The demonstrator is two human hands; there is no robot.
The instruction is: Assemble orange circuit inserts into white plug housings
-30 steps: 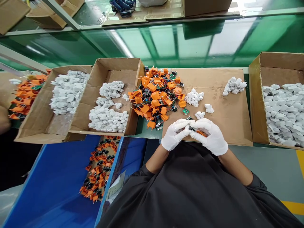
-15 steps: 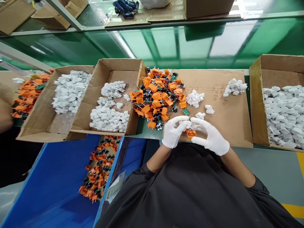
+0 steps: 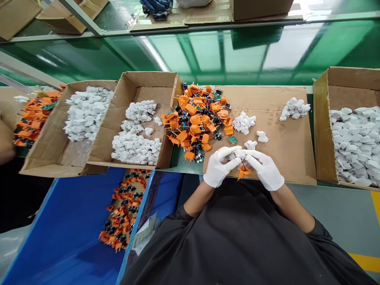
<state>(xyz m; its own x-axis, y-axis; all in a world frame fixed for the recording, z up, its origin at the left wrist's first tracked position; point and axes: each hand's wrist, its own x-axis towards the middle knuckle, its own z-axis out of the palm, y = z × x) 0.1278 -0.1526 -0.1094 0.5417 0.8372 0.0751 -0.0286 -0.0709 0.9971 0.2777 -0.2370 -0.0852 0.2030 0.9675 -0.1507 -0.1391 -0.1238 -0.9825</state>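
My left hand [image 3: 219, 166], in a white glove, pinches a small white piece [image 3: 238, 153] near the front edge of the cardboard sheet. On its other side my right hand [image 3: 264, 168], also gloved, closes its fingertips on the same piece. An orange plug housing [image 3: 244, 172] hangs from it by thin wires between my hands. Beyond my hands lie two small white lumps [image 3: 262, 136] [image 3: 251, 145], a green circuit board [image 3: 233, 139] and a white pile [image 3: 244, 123]. Left of these is a heap of orange plugs with circuit boards [image 3: 196, 118].
Cardboard boxes of white pieces stand left [image 3: 175, 85] and right [image 3: 322, 122]. Another white cluster [image 3: 294, 109] lies on the cardboard sheet [image 3: 282, 158]. A blue bin [image 3: 74, 221] with orange parts is below left. Part of another person's arm [image 3: 6, 144] shows at far left.
My right hand has drawn in toward my left, its fingers closing on the white piece. The orange housing has turned and hangs slightly lower and further right.
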